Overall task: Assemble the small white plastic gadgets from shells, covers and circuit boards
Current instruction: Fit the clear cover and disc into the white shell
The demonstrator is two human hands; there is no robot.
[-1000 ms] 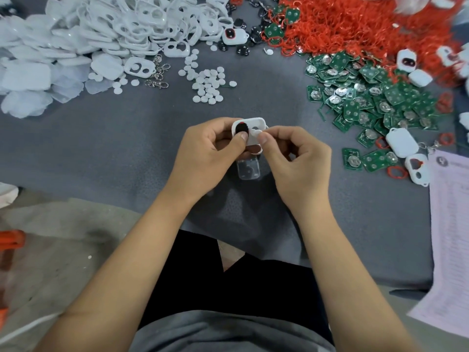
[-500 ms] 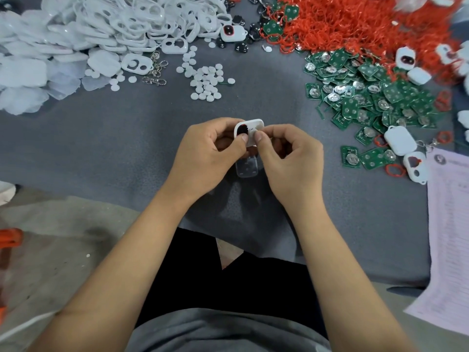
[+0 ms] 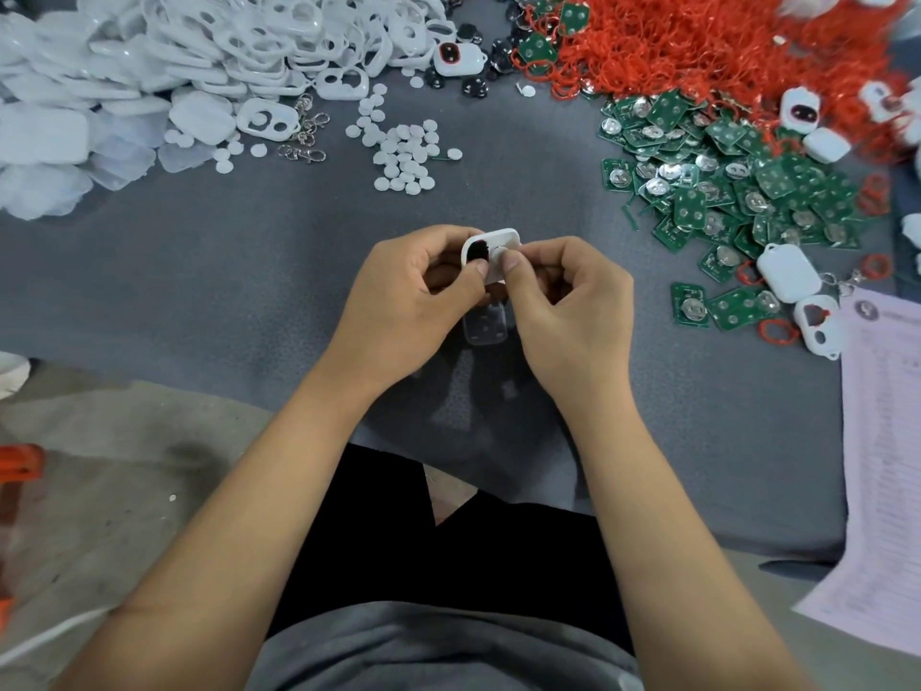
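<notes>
Pinching between both hands (image 3: 491, 296): white shell (image 3: 494, 256).

You sit at a desk (image 3: 199, 271) covered in grey cloth; worn concrete floor (image 3: 99, 491) below its near edge, orange object (image 3: 20, 463) at far left.

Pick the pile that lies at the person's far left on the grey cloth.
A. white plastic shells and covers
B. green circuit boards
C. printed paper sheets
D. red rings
A: the white plastic shells and covers are heaped at the far left of the grey cloth, while the green circuit boards and red rings lie to the right, and the printed paper sheet is at the right edge.
</notes>
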